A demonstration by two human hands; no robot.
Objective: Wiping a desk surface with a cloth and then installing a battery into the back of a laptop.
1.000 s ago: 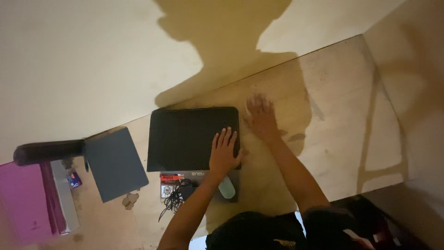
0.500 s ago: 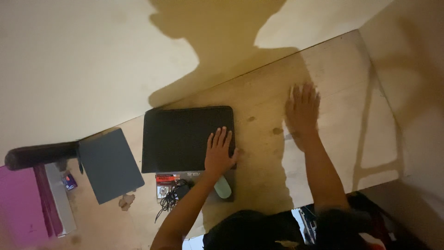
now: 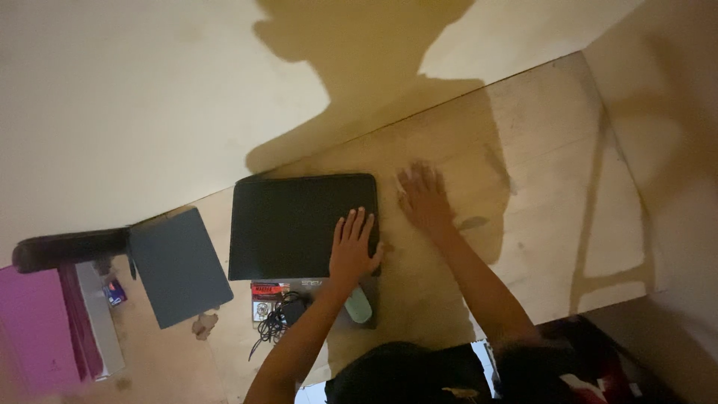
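My left hand (image 3: 354, 245) lies flat, fingers apart, on the right part of a black rectangular laptop sleeve (image 3: 288, 224) that rests on the wooden desk (image 3: 538, 187). My right hand (image 3: 422, 196) is spread flat on the bare wood just right of the sleeve, slightly blurred. A grey laptop (image 3: 325, 284) peeks out from under the sleeve's near edge, with a pale mouse (image 3: 359, 305) on it.
A dark grey folder (image 3: 179, 265) lies left of the sleeve. A small red-and-white box (image 3: 269, 290) and tangled black cable (image 3: 280, 318) sit at the near edge. Pink books (image 3: 34, 329) and a dark cylinder (image 3: 67, 248) are far left. A cream wall runs behind.
My right hand swept out to the right over the wood, then came back left, close beside the sleeve. My left hand stayed on the sleeve.
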